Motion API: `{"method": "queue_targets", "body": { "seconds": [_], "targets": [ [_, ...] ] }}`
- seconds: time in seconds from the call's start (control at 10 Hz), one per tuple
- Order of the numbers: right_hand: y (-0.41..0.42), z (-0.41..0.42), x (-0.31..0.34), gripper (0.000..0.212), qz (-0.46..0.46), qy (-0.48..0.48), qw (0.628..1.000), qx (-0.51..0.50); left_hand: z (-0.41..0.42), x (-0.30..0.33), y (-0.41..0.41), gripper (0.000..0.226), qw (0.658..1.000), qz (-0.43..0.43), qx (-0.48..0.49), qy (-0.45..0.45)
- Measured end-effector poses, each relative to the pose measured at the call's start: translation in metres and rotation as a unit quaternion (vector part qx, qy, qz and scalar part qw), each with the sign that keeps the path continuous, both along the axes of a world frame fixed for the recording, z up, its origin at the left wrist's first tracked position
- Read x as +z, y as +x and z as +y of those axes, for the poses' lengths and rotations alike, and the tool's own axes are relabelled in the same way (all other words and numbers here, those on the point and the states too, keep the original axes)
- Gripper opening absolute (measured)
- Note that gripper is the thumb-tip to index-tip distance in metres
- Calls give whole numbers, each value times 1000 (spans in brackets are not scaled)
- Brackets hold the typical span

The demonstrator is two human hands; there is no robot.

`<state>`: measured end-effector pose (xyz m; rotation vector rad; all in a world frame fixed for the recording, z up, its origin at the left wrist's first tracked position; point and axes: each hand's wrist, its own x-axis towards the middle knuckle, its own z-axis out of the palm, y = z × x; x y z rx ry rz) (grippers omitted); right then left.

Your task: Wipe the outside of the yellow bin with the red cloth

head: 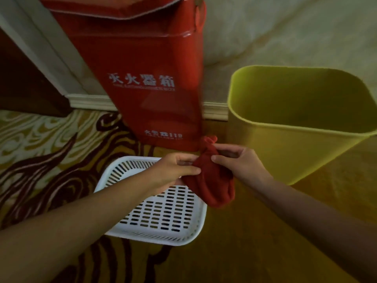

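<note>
The yellow bin (289,144) stands upright on the floor at the right, its open mouth facing up. A red cloth (212,180) hangs bunched between both hands, just left of the bin's near wall and not touching it. My left hand (173,170) pinches the cloth's left side. My right hand (240,160) grips its upper right part with thumb and fingers. The cloth's lower fold droops over the right corner of a white basket.
A white slotted plastic basket (155,223) lies on the patterned carpet (40,150) under my left forearm. A tall red fire extinguisher box (142,78) stands against the wall behind it. Dark wooden furniture (22,82) is at the far left.
</note>
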<state>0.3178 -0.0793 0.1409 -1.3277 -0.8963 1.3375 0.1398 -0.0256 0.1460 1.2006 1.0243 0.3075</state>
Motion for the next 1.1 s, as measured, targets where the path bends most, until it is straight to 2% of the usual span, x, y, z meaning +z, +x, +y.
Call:
{"method": "queue_targets", "body": {
  "seconds": [0.3,0.6,0.9,1.0,1.1],
  "targets": [
    [-96,55,-61,35,-111,-72,989,64,24,-58,-96,27,993,18,98,-63],
    [-142,79,-136,41,-205,-119,967,91,48,-123,-143,26,983,55,122,-123],
    [-165,93,-176,40,-274,-121,940,164,54,-162,-176,26,958,190,194,-96],
    [-163,95,-173,40,-266,-124,940,175,52,-158,-176,25,955,203,194,-90],
    [-154,99,-160,41,-265,-136,939,174,62,-144,-178,35,936,218,262,-84]
  ]
}}
